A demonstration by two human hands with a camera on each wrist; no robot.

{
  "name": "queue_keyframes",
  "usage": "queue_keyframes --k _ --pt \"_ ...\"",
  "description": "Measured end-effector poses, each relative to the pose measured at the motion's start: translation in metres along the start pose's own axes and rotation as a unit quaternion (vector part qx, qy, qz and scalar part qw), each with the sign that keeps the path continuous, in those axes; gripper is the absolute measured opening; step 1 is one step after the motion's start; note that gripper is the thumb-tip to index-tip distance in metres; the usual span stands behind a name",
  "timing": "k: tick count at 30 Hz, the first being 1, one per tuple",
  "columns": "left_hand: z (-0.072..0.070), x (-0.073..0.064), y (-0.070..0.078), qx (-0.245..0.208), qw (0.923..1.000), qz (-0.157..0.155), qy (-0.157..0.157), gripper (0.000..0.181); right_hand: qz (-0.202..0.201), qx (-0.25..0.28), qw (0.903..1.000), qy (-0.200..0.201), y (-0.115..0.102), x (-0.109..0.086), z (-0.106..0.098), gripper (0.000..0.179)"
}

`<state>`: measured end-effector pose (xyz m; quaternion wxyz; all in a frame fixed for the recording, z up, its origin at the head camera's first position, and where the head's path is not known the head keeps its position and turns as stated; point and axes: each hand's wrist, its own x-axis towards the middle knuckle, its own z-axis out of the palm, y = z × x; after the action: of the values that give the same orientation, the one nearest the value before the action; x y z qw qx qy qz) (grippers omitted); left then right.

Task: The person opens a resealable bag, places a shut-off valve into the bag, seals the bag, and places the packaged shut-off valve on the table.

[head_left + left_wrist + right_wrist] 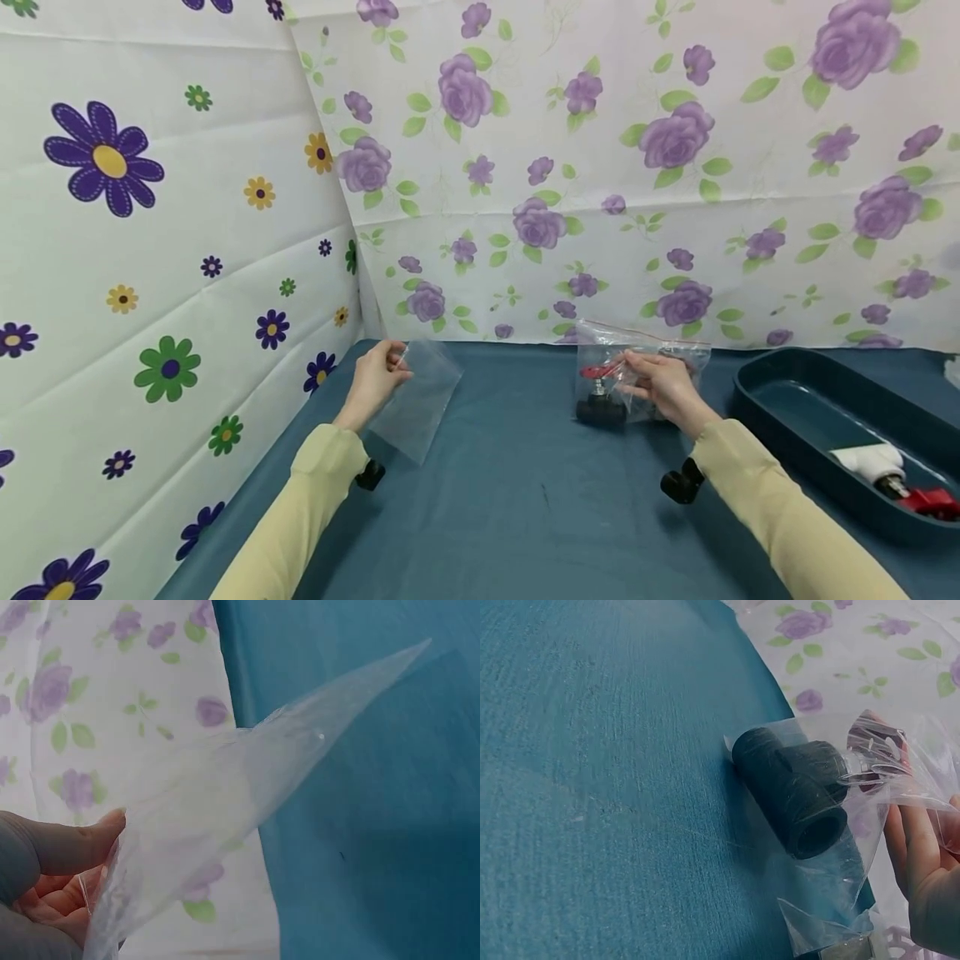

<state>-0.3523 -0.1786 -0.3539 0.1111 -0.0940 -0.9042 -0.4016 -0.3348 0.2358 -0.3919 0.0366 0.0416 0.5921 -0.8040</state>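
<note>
My left hand (373, 377) pinches a clear plastic bag (420, 404) that hangs flat with nothing inside. In the left wrist view the bag (225, 802) spreads out from between thumb and fingers. At the back, right of centre, my right hand (663, 383) holds the upper part of another clear bag (588, 333). Inside it is a black valve (600, 410) with a red handle (600, 371). The right wrist view shows the black valve body (791, 795) through the film, close over the cloth. Part of this bag's right side is hidden behind the hand.
A dark blue-green tray (780, 358) stands at the right, holding a white valve (870, 460) with a red handle (930, 502). Blue cloth (510, 500) covers the table. Flowered sheets (480, 167) hang behind and at the left. In the right wrist view, a second clear bag piece (817, 930) shows low down.
</note>
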Motion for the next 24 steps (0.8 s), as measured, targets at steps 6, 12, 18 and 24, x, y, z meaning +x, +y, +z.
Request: queue_keyframes --k 6,12,18,24 --pt "0.007 0.001 0.015 0.006 0.9999 0.011 -0.001 0.035 0.008 0.013 0.9998 -0.014 0.001 0.003 -0.001 0.044" --pt "0.014 0.002 0.033 -0.002 0.9995 0.031 0.001 0.035 0.019 0.006 0.9997 -0.013 0.001 0.007 -0.003 0.047" --pt "0.023 0.001 0.047 -0.022 0.9979 0.061 0.0 0.033 0.027 -0.053 0.9982 -0.001 0.004 0.014 -0.002 0.039" --pt "0.032 -0.001 0.055 -0.041 0.9964 0.075 0.002 0.035 0.039 -0.064 0.9971 0.007 0.008 0.02 -0.001 0.037"
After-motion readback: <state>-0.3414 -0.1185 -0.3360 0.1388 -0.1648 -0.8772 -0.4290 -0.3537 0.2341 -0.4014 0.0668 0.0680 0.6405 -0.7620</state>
